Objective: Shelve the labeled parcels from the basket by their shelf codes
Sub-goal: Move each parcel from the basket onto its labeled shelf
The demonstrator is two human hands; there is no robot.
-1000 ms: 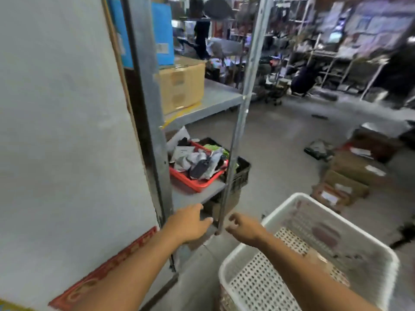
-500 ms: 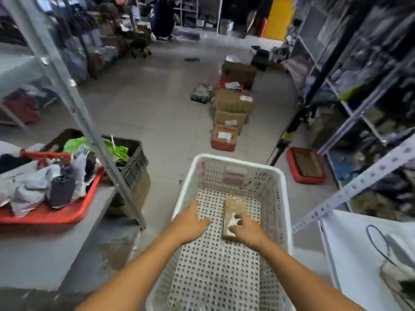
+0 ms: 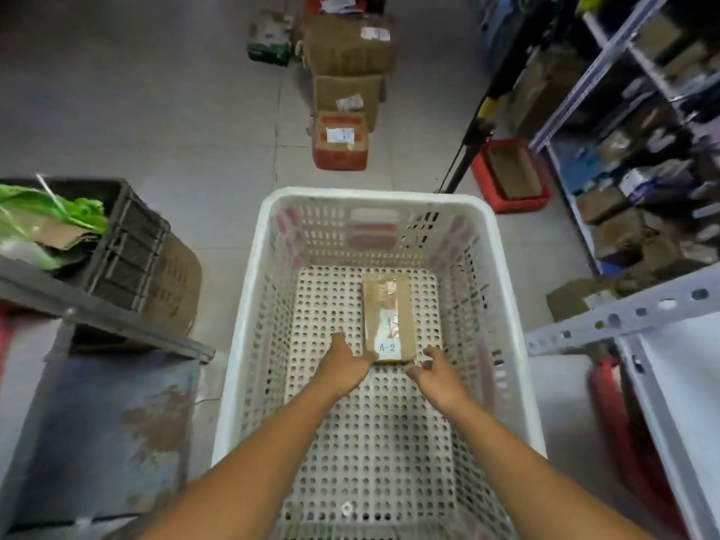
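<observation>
A white perforated basket [image 3: 249, 290] stands on the floor in front of me. One brown parcel [image 3: 387, 305] lies flat on its bottom, its white label reading A-2 at the near end. My left hand [image 3: 346, 364] reaches into the basket and touches the parcel's near left corner with its fingertips. My right hand [image 3: 432, 374] hovers at the near right corner, fingers loosely curled, holding nothing. Both forearms stretch down into the basket.
A grey shelf [image 3: 101, 317] is at left with a dark crate [image 3: 132, 243] of green bags. Cardboard boxes [image 3: 346, 91] sit on the floor beyond the basket. A red tray [image 3: 510, 177] and stocked racks [image 3: 643, 150] stand at right, with a perforated metal rail [image 3: 623, 317] nearby.
My view swung from the left shelf down to the basket. Both hands moved from the shelf post into the basket and now sit at the parcel's near end.
</observation>
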